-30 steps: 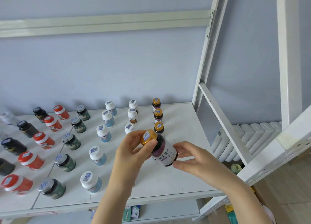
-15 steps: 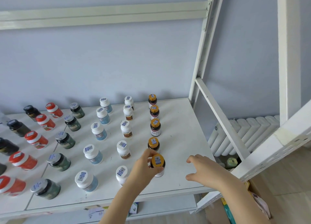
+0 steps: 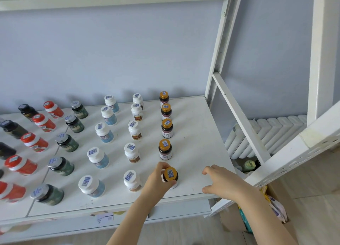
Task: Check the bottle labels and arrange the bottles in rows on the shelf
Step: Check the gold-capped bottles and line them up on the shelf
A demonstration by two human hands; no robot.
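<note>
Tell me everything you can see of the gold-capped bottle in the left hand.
The gold-capped bottle is small and dark, glass or plastic I cannot tell, with a white label low down and a blue barcode sticker on its shiny cap. It stands upright on the white shelf, frontmost in its row, near the front edge. The left hand grips it just below the cap.

Pharmacy-style storeroom: white metal shelf [image 3: 195, 134], rows of barcode-capped pill bottles [image 3: 166, 149], radiator [image 3: 272, 132] alongside.

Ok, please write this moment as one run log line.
gold-cap bottle: upright, front of gold-cap row on shelf | left hand: grips its side | right hand: holds nothing, near shelf front edge
</note>
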